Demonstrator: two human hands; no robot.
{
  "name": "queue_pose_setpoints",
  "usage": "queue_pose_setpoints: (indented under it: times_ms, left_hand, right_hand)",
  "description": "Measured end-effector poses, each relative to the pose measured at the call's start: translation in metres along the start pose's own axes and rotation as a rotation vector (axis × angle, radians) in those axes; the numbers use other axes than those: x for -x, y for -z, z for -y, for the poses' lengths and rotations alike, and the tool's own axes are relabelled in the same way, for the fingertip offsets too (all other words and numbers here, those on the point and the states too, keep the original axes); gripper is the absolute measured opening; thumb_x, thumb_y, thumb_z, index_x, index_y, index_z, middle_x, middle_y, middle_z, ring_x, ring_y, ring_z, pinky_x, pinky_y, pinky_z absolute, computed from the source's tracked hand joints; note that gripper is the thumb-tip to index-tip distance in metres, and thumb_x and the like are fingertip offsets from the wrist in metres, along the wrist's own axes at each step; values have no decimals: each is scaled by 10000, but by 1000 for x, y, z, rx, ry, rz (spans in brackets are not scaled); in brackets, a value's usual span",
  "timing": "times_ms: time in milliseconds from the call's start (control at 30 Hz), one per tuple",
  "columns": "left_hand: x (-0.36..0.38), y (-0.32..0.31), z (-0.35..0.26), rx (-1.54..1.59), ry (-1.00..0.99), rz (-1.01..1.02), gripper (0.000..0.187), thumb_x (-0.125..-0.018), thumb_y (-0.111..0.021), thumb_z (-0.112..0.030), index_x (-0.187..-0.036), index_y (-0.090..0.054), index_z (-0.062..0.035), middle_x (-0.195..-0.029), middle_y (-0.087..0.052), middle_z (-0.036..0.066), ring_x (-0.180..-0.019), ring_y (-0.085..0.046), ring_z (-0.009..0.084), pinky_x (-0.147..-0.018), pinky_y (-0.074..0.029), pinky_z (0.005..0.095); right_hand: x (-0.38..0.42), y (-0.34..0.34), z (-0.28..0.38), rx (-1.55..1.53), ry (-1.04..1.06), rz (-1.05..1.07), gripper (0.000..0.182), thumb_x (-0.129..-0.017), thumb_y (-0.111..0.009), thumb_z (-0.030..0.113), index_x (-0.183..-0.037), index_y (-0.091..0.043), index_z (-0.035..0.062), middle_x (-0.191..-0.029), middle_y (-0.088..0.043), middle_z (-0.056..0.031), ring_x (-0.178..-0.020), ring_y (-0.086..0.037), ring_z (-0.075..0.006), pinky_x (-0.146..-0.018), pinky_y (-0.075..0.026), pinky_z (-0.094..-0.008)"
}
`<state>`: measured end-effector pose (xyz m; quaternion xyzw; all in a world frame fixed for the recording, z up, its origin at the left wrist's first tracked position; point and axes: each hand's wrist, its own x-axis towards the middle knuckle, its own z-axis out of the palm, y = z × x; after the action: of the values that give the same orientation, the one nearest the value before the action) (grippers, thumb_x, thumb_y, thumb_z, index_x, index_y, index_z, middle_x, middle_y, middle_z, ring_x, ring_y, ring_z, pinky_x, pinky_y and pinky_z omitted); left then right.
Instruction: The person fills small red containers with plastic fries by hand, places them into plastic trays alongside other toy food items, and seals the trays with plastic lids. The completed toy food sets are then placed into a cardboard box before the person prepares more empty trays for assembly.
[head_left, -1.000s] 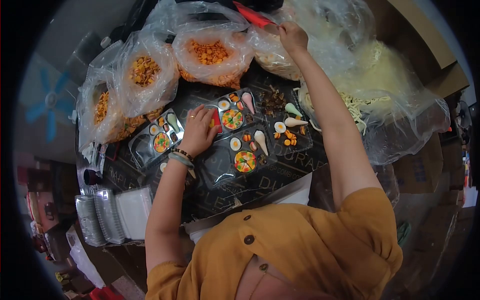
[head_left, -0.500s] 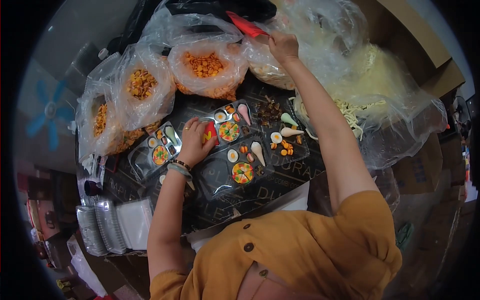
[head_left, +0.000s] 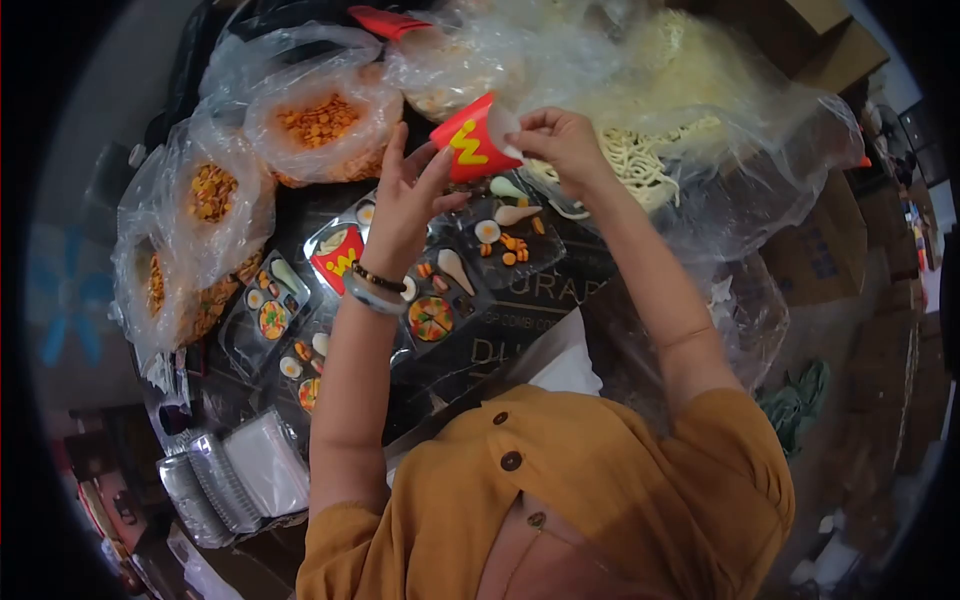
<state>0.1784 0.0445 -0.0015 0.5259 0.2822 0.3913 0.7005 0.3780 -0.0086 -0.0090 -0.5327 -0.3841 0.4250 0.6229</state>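
Note:
A red fries box with a yellow mark point(head_left: 473, 143) is held up in front of me, its white inside facing right. My right hand point(head_left: 562, 147) pinches its right edge. My left hand point(head_left: 408, 203) is at its left side, fingers spread, with the fingertips close to the box; contact is unclear. Below my left hand, a second red box point(head_left: 337, 256) with pale pieces in it lies in a clear tray. Other clear trays around hold toy pizzas point(head_left: 431, 318), eggs point(head_left: 487, 231) and cone-shaped pieces point(head_left: 455, 268).
Open plastic bags of small orange pieces point(head_left: 318, 122) stand at the back left. Cream-coloured strands point(head_left: 640, 165) spill from a large clear bag at the right. More red card point(head_left: 388, 22) lies at the back. Stacked clear trays point(head_left: 222, 480) sit at the front left.
The view has shifted. My right hand has come down from the back with a red box, now opened out. My left hand has lifted off the red box in the tray and opened.

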Motion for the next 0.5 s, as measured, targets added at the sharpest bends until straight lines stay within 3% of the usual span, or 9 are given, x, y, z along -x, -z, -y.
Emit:
queue_pose_setpoints:
  times_ms: [100,167,267,300,367,433,500]
  left_hand:
    - [-9,-23,23,108,93,205,508,-840,-588,-137,-1269,-335,-36,-1145,-492,133,-927,-577,199,-634,-559,302]
    - [-9,-31,36,83,195,215,428,-843,-582,-133,-1206,-384,-21,-1111,-516,112,-890,-594,202,-604,-556,274]
    - [-11,-39,58,94,247,243,379,-850,-564,-124,-1182,-404,-35,-1092,-524,109,-878,-598,208,-599,-556,279]
    - [-11,-46,63,108,273,257,377,-852,-556,-119,-1187,-402,-42,-1086,-525,109,-872,-599,210,-594,-556,279]
    - [-15,-64,68,113,311,242,380,-856,-537,-101,-1201,-386,-52,-1079,-520,112,-866,-600,219,-585,-555,286]
    - [-19,-78,75,85,385,200,394,-863,-512,-85,-1221,-352,-51,-1092,-506,118,-885,-593,230,-586,-558,298]
    - [-23,-89,77,63,395,165,401,-866,-500,-80,-1230,-334,-51,-1102,-498,123,-893,-590,236,-583,-560,304]
  right_hand:
    - [25,24,-17,26,-97,54,170,-762,-663,62,-895,-595,-18,-759,-628,-55,-660,-592,-104,-595,-476,-208]
    - [32,64,-14,339,-116,-35,193,-794,-636,117,-913,-607,-32,-773,-633,-59,-656,-594,-99,-586,-477,-228]
    - [13,149,-18,1302,6,-284,421,-783,-620,354,-911,-615,-47,-854,-639,-176,-726,-632,-264,-654,-489,-346]
    - [5,158,-18,1303,0,-283,421,-783,-620,354,-911,-615,-47,-854,-639,-176,-726,-632,-264,-654,-489,-346]
    - [-2,157,-7,1429,-234,-242,495,-730,-642,416,-915,-615,-43,-912,-610,-229,-841,-596,-350,-731,-472,-392]
    - [-6,144,-17,1339,-211,-194,504,-686,-677,407,-920,-614,-34,-937,-607,-222,-904,-575,-354,-775,-457,-399]
    - [-11,137,-35,1581,88,-138,439,-654,-713,348,-854,-593,-23,-763,-633,-173,-763,-611,-321,-716,-483,-385]
